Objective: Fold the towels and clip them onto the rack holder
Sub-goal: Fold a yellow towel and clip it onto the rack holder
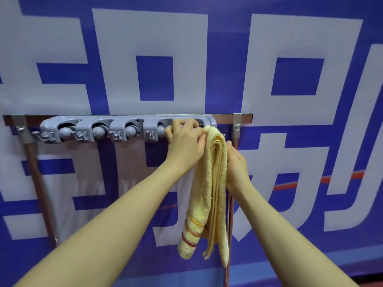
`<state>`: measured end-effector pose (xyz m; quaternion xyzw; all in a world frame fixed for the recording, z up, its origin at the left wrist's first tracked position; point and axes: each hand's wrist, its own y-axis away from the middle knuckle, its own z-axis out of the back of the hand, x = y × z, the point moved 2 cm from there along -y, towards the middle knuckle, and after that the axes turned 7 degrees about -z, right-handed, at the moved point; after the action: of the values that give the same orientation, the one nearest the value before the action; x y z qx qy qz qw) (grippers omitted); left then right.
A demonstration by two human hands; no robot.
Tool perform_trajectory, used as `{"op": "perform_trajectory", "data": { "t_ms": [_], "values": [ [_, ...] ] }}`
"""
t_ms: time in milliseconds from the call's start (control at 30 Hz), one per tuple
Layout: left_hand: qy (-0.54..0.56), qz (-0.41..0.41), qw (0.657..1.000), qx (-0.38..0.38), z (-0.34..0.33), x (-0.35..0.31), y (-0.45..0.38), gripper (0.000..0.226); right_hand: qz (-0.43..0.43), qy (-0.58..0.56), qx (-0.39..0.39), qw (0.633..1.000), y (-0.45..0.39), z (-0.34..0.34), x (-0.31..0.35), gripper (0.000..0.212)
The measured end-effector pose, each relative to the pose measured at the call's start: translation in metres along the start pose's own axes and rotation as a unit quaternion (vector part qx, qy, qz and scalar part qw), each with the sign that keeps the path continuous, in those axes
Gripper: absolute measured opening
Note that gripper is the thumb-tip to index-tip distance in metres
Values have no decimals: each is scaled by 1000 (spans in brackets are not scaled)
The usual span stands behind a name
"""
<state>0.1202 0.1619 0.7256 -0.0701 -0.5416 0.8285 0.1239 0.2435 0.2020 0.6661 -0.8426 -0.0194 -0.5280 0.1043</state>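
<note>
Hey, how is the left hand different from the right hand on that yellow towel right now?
The left hand is up at the grey plastic clip rack, fingers curled over the top fold of the folded yellow towel; the right hand sits lower, against the towel's hanging side. The left hand's back faces the camera in full; the right hand is partly hidden behind the towel. Both touch the towel.

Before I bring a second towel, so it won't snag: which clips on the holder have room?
The three clips left of the left hand hold nothing, with open space below them. The right end of the holder is crowded: both hands and the yellow towel bunch there, the right hand beside the post.
</note>
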Motion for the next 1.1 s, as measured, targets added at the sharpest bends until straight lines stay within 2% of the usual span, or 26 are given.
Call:
{"op": "perform_trajectory", "data": {
  "t_ms": [67, 100, 200, 333, 400, 533, 633, 700, 800, 867, 1000, 1100],
  "values": [
    [29, -15, 999, -27, 2, -5, 22, 21, 28, 44, 14, 999, 10, 5, -6, 46],
    [46, -7, 999, -27, 2, -8, 33, 25, 55, 53, 25, 997, 17, 7, -8, 47],
    [90, 39, 995, 1, -1, -13, 63, 37, 146, 95, 25, 984, 35, 10, -13, 34],
    [114, 69, 990, 54, -13, -13, 92, 51, 189, 155, -32, 969, 38, 12, -22, 15],
    [114, 90, 988, 53, -17, -15, 97, 54, 209, 178, -59, 960, 35, 13, -25, 7],
    [97, 136, 986, 10, -24, -25, 89, 54, 220, 160, -94, 958, 32, 22, -23, 9],
    [90, 162, 983, 10, -32, -32, 84, 52, 214, 154, -102, 959, 32, 31, -19, 9],
    [92, 188, 978, 12, -36, -33, 82, 41, 215, 153, -102, 959, 32, 34, -16, 10],
    [110, 222, 969, 14, -33, -31, 79, 10, 224, 166, -106, 954, 31, 38, -14, 11],
    [159, 232, 960, 2, -28, -27, 83, 8, 231, 180, -103, 951, 31, 39, -14, 12],
    [245, 185, 951, -19, -14, -27, 91, 14, 235, 201, -93, 946, 35, 37, -21, 15],
    [270, 188, 944, 5, -14, -27, 87, 21, 232, 211, -75, 947, 38, 33, -25, 14]
  ]
}}
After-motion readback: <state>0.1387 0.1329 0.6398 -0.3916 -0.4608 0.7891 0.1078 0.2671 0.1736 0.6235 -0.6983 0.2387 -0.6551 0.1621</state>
